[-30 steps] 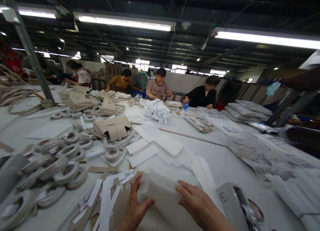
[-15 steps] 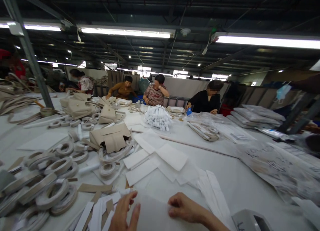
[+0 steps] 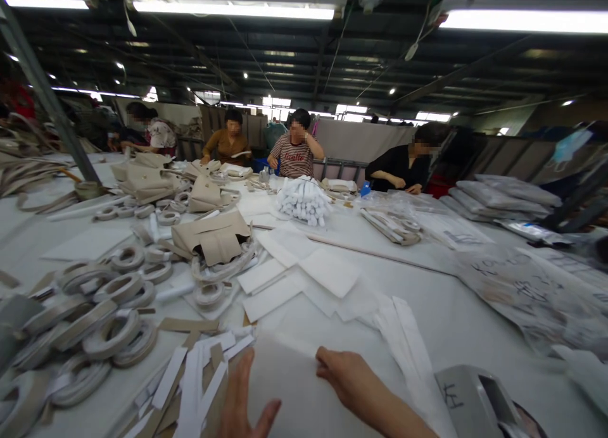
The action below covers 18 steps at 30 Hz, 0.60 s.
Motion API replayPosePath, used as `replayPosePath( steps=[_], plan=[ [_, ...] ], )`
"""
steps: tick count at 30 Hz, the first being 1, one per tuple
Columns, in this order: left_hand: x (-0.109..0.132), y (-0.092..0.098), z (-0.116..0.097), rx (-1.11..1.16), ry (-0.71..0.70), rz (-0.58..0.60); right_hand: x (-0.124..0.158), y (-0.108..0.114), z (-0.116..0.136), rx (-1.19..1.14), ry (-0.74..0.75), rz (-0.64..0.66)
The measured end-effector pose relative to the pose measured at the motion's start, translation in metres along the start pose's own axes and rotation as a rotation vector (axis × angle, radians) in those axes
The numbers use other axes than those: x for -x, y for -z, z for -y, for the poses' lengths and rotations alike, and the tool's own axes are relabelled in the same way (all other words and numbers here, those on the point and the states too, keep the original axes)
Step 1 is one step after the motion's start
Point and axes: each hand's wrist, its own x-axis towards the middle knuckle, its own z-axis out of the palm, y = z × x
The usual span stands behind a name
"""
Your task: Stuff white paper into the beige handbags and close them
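My left hand (image 3: 244, 406) lies with fingers stretched out flat along the left edge of a white sheet of fabric (image 3: 289, 394) at the near edge of the table (image 3: 456, 324). My right hand (image 3: 344, 378) rests on the sheet's upper right part, fingers curled down over its edge; whether they pinch it is unclear. Loose white and tan strips (image 3: 194, 378) lie just left of my left hand.
Coiled strap rolls (image 3: 109, 333) crowd the left. White cut panels (image 3: 304, 273) and tan bag pieces (image 3: 211, 238) lie in the middle. A grey box (image 3: 470, 397) stands at the lower right, plastic-wrapped bundles (image 3: 503, 194) farther right. Several people sit across the table.
The thick white bundle I held a second ago now lies flat as a sheet. Both hands have shifted on it, and my view has swung slightly.
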Motion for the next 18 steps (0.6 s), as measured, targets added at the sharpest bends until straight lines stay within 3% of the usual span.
replayPosePath(
  steps=[2,4,7,9,13,18],
  plan=[
    [-0.011,0.027,-0.022,0.019,0.044,0.038,0.017,0.016,0.010,-0.064,0.024,-0.031],
    [-0.017,0.043,-0.042,0.074,0.066,0.179,0.033,0.030,0.022,-0.099,0.049,-0.056],
    [-0.011,0.047,-0.066,0.141,0.060,0.406,0.053,0.037,0.044,-0.077,0.082,-0.066],
    [0.000,0.044,-0.074,0.151,0.042,0.458,0.066,0.036,0.057,-0.017,0.091,-0.094],
    [0.015,0.050,-0.068,0.079,0.098,0.454,0.099,0.037,0.061,-0.041,0.015,-0.144],
    [0.007,0.075,-0.047,0.126,0.228,0.493,0.139,0.039,0.026,-0.135,-0.184,-0.072]
  ],
)
